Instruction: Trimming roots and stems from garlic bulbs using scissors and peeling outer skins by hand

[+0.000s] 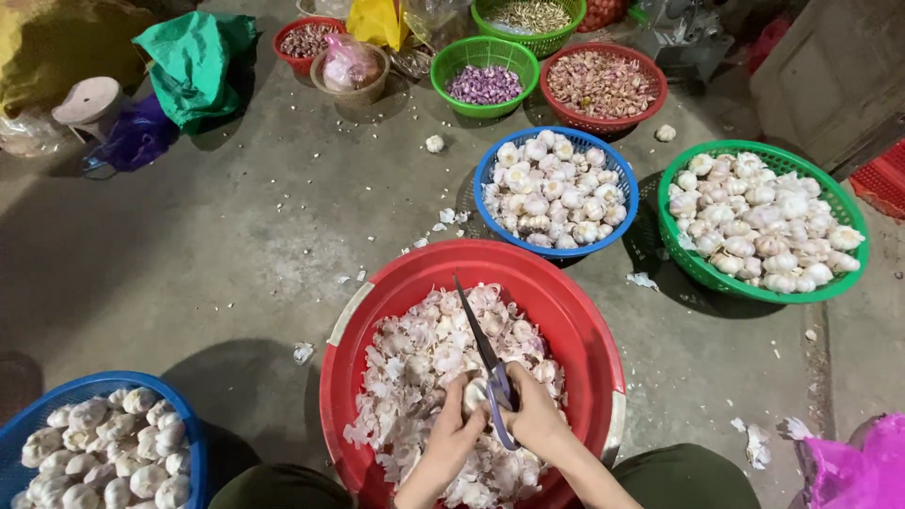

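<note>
Gripping a white papery garlic bulb [474, 396] in my left hand [452, 435] above the round red plastic basin [584, 325] of peelings, my right hand [537, 419] clasps blue-handled steel scissors [488, 368], blades pointing away, just right of the bulb.

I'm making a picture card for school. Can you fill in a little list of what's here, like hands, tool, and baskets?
place: concrete floor
left hand: holds a garlic bulb
right hand: holds scissors, blades pointing away
under hands: red basin of papery garlic skins
ahead: blue basket and green basket, both full of garlic bulbs
near left: second blue basket of garlic
</note>
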